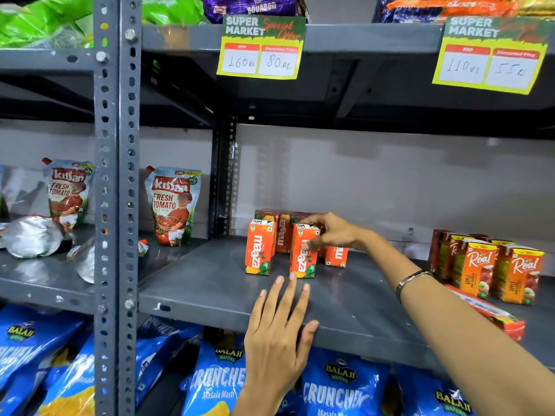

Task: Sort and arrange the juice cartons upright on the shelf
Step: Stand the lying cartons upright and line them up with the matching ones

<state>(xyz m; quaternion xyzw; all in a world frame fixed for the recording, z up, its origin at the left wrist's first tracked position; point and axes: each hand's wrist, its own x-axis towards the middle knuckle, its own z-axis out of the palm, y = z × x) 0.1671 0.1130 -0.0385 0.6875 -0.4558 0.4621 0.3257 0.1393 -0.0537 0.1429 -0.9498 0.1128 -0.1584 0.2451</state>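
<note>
Right hand (333, 234) pinches front carton (304, 254), thumb on face, fingers over top | left hand (277, 331) flat, empty on shelf (210, 295) | risk: nudge may topple 1 neighbour carton (260, 247).

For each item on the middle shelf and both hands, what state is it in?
front left Maaza carton: upright, free
front right Maaza carton: upright, pinched by right hand
left hand: open, flat on shelf edge
Real apple cartons: upright
red carton: lying flat
Kissan pouch: standing
</note>
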